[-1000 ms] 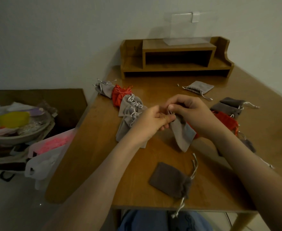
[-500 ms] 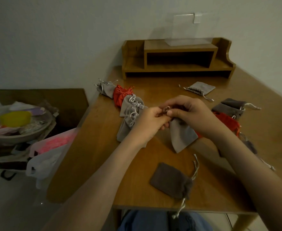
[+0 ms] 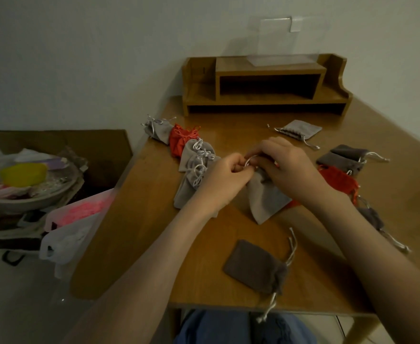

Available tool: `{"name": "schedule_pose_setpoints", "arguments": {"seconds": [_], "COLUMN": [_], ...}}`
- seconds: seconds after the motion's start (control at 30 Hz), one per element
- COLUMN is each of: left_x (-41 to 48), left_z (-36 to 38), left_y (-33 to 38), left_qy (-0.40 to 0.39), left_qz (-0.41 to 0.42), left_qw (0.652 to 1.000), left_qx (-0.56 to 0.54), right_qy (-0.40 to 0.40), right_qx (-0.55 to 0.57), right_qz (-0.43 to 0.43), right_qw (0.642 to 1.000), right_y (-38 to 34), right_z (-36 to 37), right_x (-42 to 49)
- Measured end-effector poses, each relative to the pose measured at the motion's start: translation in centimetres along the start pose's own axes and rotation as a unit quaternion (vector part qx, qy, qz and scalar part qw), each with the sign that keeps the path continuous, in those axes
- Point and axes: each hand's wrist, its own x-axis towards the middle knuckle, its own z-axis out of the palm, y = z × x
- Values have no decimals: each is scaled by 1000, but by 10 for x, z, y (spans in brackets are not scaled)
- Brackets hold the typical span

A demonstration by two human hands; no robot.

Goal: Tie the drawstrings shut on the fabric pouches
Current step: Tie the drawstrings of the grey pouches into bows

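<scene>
1. A light grey pouch (image 3: pixel 266 199) of soft fabric hung over the table (image 3: pixel 228 120), its lower corner resting there.
2. The left hand (image 3: pixel 225 177) and right hand (image 3: pixel 285 165) pinched its pale drawstring loop (image 3: pixel 249 160) at the gathered neck.

One head-worn, wide-angle view
It looks forward and down across the table (image 3: pixel 151 219), close over the left hand (image 3: pixel 225 178) and right hand (image 3: pixel 285 167), facing the wall (image 3: pixel 104 58).

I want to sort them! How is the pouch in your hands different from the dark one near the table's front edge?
The held pouch is light grey; the dark pouch is brownish grey. The held pouch hangs from the left hand and right hand; the dark pouch lies flat, untouched. Both have pale drawstrings.
</scene>
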Motion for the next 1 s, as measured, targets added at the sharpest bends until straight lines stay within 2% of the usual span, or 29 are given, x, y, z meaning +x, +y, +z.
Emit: {"name": "schedule_pose_setpoints", "arguments": {"seconds": [0.1, 0.2, 0.33, 0.5, 0.63, 0.8, 0.9, 1.0], "left_x": [1, 1, -1, -1, -3, -4, -3, -3], "left_z": [2, 2, 2, 0, -2, -2, -4, -5], "left_y": [-1, -1, -1, 2, 6, 8, 8, 9], "left_qy": [20, 38, 32, -9, -50, -27, -35, -40], "left_qz": [10, 23, 52, 3, -8, -1, -13, -45], "left_qw": [1000, 999, 998, 999, 994, 993, 990, 983], "left_qx": [-6, -22, 28, -45, -97, -112, -139, -176], "right_qy": [14, -2, -5, -4, 8, 6, -32, -90], "right_qx": [12, 113, 247, 294, 271, 274, 340, 353], "right_qz": [40, 126, 176, 158, 140, 152, 156, 144], "right_qw": [999, 986, 953, 943, 952, 950, 927, 920], "right_y": [2, -2, -11, -15, -11, -7, -9, -3], "right_z": [2, 6, 11, 8, 7, 8, 0, -10], "right_x": [0, -2, -1, 0, 0, 1, 1, -1]}}
